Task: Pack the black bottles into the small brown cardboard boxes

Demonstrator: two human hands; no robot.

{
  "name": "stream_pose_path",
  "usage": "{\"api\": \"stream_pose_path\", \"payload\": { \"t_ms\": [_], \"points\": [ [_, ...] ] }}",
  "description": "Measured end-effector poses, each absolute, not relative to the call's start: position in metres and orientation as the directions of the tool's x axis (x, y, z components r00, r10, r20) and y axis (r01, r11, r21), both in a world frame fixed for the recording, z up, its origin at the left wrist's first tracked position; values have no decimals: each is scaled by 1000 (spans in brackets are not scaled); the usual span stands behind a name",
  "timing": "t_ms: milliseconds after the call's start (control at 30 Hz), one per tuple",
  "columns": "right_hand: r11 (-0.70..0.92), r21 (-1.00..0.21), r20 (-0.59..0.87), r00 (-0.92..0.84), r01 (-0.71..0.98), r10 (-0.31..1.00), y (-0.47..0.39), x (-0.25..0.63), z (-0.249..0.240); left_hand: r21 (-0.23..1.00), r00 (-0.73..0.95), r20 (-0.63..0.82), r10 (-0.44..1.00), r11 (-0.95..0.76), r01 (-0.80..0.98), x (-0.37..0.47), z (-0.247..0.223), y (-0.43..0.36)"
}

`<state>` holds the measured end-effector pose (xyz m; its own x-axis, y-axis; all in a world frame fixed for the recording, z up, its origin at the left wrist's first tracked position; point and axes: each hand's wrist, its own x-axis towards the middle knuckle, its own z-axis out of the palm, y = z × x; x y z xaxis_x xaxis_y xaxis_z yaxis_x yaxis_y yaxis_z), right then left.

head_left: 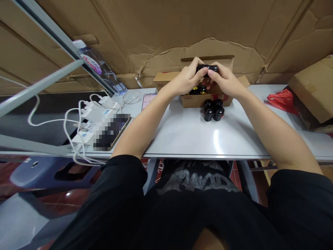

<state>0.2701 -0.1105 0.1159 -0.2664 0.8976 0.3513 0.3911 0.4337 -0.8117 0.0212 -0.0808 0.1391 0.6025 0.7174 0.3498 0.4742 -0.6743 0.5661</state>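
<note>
Both of my hands are raised over an open cardboard box (194, 101) near the back of the white table. Between them is a black cylindrical part (212, 67), lying crosswise. My left hand (189, 77) grips its left end, and my right hand (225, 79) has closed fingers around its right end, with the two thumbs near each other. Inside the box, black parts with yellow rings (199, 91) show below my hands. Several black round-topped parts (213, 110) stand grouped in front of the box.
A phone (111, 133), a power strip with white plugs and cables (88, 113), and a second phone (148, 100) lie to the left. A water bottle (100, 69) leans behind the metal frame. At right are a red plastic bag (282, 100) and a carton (313, 88).
</note>
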Motion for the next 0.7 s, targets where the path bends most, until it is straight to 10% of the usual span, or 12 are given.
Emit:
{"api": "stream_pose_path", "payload": {
  "t_ms": [700],
  "points": [
    [431, -745, 391, -190, 510, 900, -119, 275, 125, 572, 635, 339, 695, -688, 448, 26, 129, -67]
  ]
}}
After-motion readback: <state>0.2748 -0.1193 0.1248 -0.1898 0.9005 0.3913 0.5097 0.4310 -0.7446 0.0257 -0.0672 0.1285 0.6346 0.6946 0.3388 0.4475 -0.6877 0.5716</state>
